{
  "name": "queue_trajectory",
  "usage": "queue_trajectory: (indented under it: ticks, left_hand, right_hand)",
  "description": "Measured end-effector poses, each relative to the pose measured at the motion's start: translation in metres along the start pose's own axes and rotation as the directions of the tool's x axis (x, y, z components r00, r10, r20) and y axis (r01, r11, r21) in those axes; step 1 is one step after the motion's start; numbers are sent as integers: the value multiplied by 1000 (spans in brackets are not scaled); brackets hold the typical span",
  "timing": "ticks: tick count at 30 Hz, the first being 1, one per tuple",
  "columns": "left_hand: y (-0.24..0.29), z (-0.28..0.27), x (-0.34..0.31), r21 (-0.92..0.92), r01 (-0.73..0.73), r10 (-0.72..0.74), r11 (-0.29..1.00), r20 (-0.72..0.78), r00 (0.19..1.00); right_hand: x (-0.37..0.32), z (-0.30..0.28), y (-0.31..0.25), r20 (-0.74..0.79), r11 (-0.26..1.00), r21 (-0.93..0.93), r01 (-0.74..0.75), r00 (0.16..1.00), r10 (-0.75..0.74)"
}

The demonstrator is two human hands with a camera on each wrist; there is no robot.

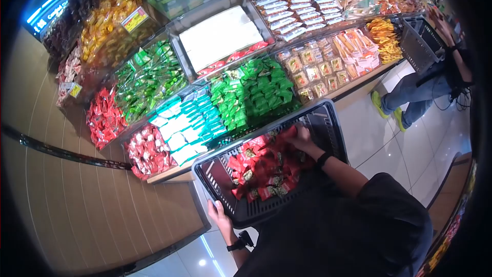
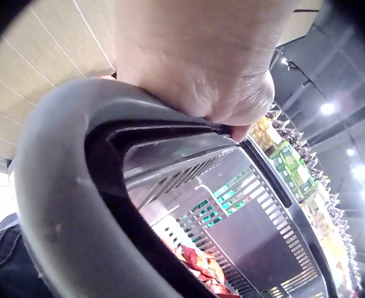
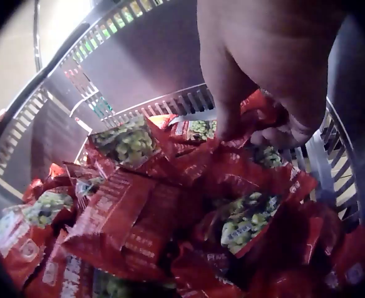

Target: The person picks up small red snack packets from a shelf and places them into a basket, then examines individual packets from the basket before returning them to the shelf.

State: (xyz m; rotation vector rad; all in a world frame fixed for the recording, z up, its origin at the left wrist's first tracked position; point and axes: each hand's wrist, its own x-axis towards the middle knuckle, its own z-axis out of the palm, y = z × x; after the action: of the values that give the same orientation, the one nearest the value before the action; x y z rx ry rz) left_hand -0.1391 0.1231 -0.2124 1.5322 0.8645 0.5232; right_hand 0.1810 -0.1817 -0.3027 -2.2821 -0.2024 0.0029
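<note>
A dark plastic shopping basket [image 1: 332,118] is held in front of the body, with many red snack packets [image 1: 256,169] printed with green peas or nuts lying in it. My left hand [image 1: 220,216] grips the basket's near left corner; in the left wrist view its heel rests over the thick rim [image 2: 52,186]. Inside the basket's right end, my right hand [image 1: 302,141] pinches a red snack packet [image 3: 260,108] between thumb and fingers, right above the other packets. Part of that packet is hidden by the hand.
Beyond the basket stands a display with green packets [image 1: 256,92], teal-and-white packets [image 1: 189,123] and red-and-white packets [image 1: 148,149]. A bin [image 1: 220,36] with a white panel sits higher up. At right, another person [image 1: 415,95] stands by a grey basket [image 1: 420,46]. A wooden counter [image 1: 102,200] curves at left.
</note>
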Motion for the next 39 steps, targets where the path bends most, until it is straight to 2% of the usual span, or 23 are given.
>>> queue_trajectory:
  ticks: [1, 2, 6, 7, 8, 9, 11, 13, 14, 15, 17, 19, 21, 23, 24, 26, 27, 29, 30, 31, 33, 37, 39]
  left_hand:
    - [1, -3, 2, 9, 15, -15, 1000, 27, 1000]
    - [1, -3, 2, 8, 11, -11, 1000, 28, 1000]
    - [13, -2, -1, -58, 2, 2, 998, 77, 997]
    - [20, 1, 0, -79, -15, 23, 997, 110, 994]
    - [18, 10, -6, -29, -45, 43, 999, -57, 997]
    - [17, 6, -2, -23, -65, 65, 998, 4, 998]
    - [27, 7, -2, -87, -35, 41, 996, 70, 997]
    - [19, 5, 1, -32, -56, 57, 998, 43, 997]
    - [17, 5, 0, 37, -88, 88, 995, -3, 996]
    - [12, 1, 4, 10, -84, 84, 996, 40, 996]
    - [19, 6, 0, 69, -88, 89, 994, -8, 996]
    - [32, 12, 0, 67, -123, 124, 990, 1, 992]
    - [45, 15, -1, 44, -181, 177, 983, 77, 981]
    - [51, 21, -1, 48, -220, 218, 974, 43, 975]
    - [53, 22, -2, 34, -196, 195, 980, 43, 980]
    - [39, 18, -1, 40, -183, 182, 982, 16, 983]
    - [37, 12, -3, 15, -84, 83, 996, 55, 995]
    - [21, 5, 0, 89, -64, 61, 994, 33, 998]
    - [16, 0, 1, 136, -6, 2, 991, 35, 999]
    - [13, 3, 1, 171, -72, 74, 983, -8, 997]
    - [18, 5, 3, 73, -124, 121, 990, 46, 992]
    - [25, 8, -1, 92, -80, 81, 993, 1, 997]
    - [31, 9, -3, 166, 33, -33, 986, -2, 999]
  right_hand:
    - [-2, -10, -16, 69, 998, -35, -46, 996, 48]
    - [-2, -17, -29, 66, 993, -21, -116, 991, 117]
    - [-10, -66, -81, 169, 982, 99, -161, 975, 143]
    - [-11, -72, -89, 93, 987, 141, -72, 994, 59]
    - [-17, -77, -93, 23, 985, 170, 9, 1000, -13]
    - [-18, -80, -95, -49, 987, 120, 109, 993, -103]
    - [-19, -94, -108, -5, 992, 64, 112, 994, -112]
    - [-19, -91, -103, -29, 980, -48, 195, 980, -196]
    - [-18, -79, -91, -61, 984, -33, 175, 982, -177]
    - [-13, -70, -72, -11, 971, -46, 236, 971, -237]
    - [-23, -61, -51, 146, 912, -306, 274, 960, -239]
    - [-43, -66, -49, 211, 883, -366, 294, 950, -229]
    - [-52, -77, -60, 277, 851, -413, 324, 935, -222]
    - [-54, -92, -74, 366, 870, -447, 206, 930, -32]
    - [-54, -96, -75, 377, 869, -447, 214, 926, -34]
    - [-57, -104, -77, 387, 942, -239, 236, 913, -130]
    - [-58, -109, -93, 406, 940, -237, 245, 904, -133]
    - [-60, -109, -142, 623, 996, 74, 52, 777, -86]
    - [-66, -98, -156, 619, 997, -30, 71, 785, -37]
    - [-67, -79, -155, 627, 997, -29, 74, 778, -39]
    - [-65, -30, -125, 544, 946, -293, 139, 838, 46]
    - [-44, -10, -75, 578, 966, -239, 99, 814, 60]
    - [-45, -22, -59, 482, 996, 13, 88, 872, -84]
